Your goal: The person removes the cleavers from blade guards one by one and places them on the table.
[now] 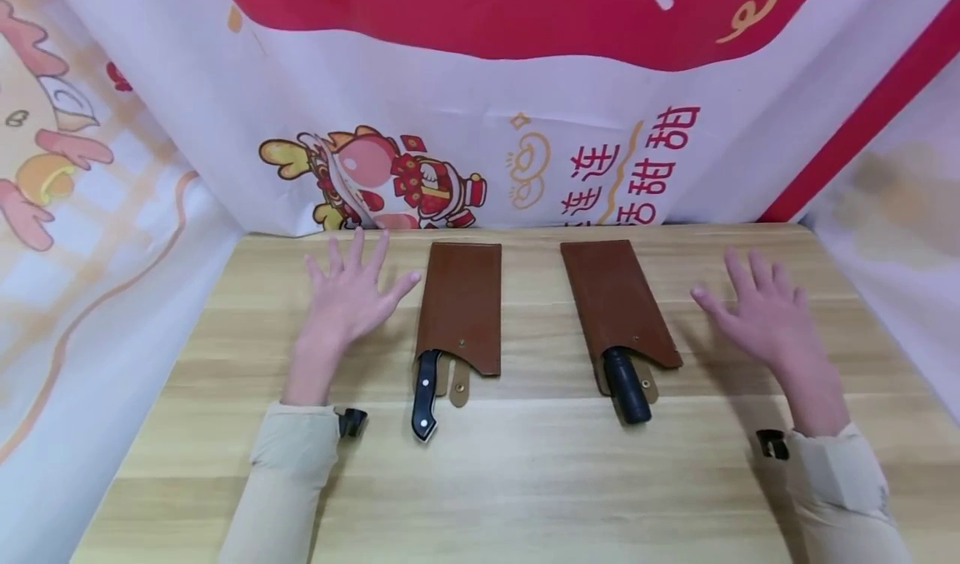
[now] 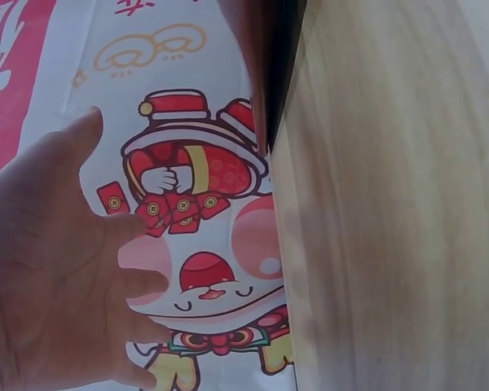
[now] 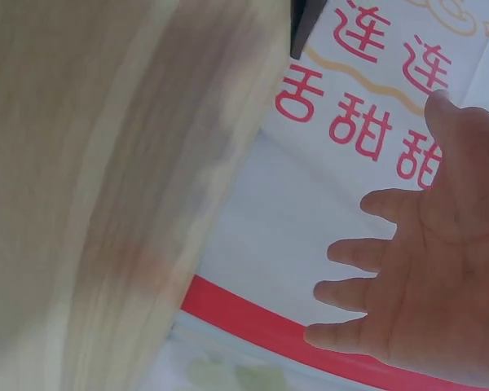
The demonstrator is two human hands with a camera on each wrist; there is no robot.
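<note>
Two brown leather sheaths lie on the wooden table, each with a black handle sticking out of its near end. The left sheath point(image 1: 462, 297) holds a knife whose riveted handle point(image 1: 425, 393) points toward me. From the right sheath point(image 1: 621, 297), which is tilted, comes a smooth, rounded black handle point(image 1: 627, 387). My left hand point(image 1: 351, 293), fingers spread, is left of the left sheath and holds nothing. To the right of the other sheath, my right hand point(image 1: 768, 310) is spread too, with nothing in it. Both blades are hidden inside the leather.
A white cloth point(image 1: 525, 139) with red lettering and cartoon figures hangs behind the table's far edge. More printed cloth point(image 1: 90, 239) flanks the left side. Small black devices point(image 1: 352, 422) sit at both sleeve cuffs. Bare wood point(image 1: 540, 472) spreads in front of the sheaths.
</note>
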